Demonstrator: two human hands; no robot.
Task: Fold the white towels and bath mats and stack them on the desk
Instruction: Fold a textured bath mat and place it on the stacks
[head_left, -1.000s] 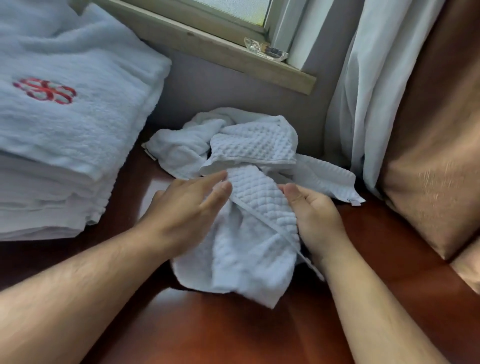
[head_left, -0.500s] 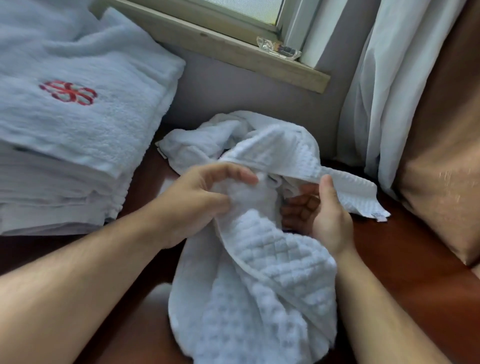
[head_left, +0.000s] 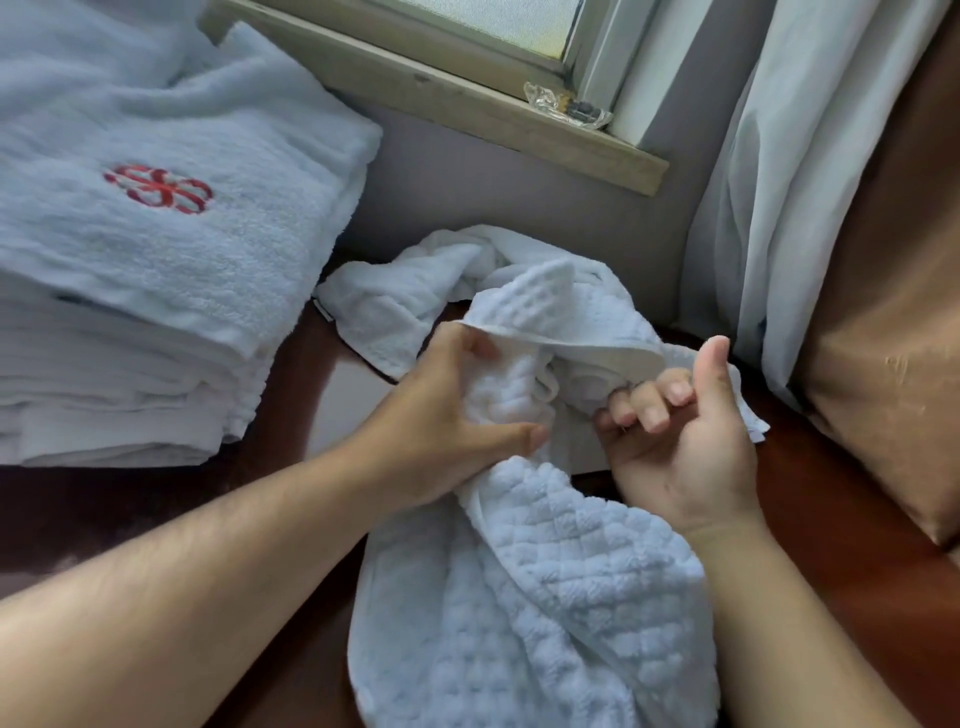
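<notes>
A stack of folded towels (head_left: 156, 270) sits at the left of the counter (head_left: 291, 395) — that part looks done. The left hand (head_left: 447, 421) grips the crumpled waffle mat (head_left: 550, 597), not yet folded; the right hand (head_left: 680, 452) curls beside it — whether it holds cloth, I cannot tell.

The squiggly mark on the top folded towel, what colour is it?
Red. The mark sits on the white folded towel, clear in the head view.
</notes>
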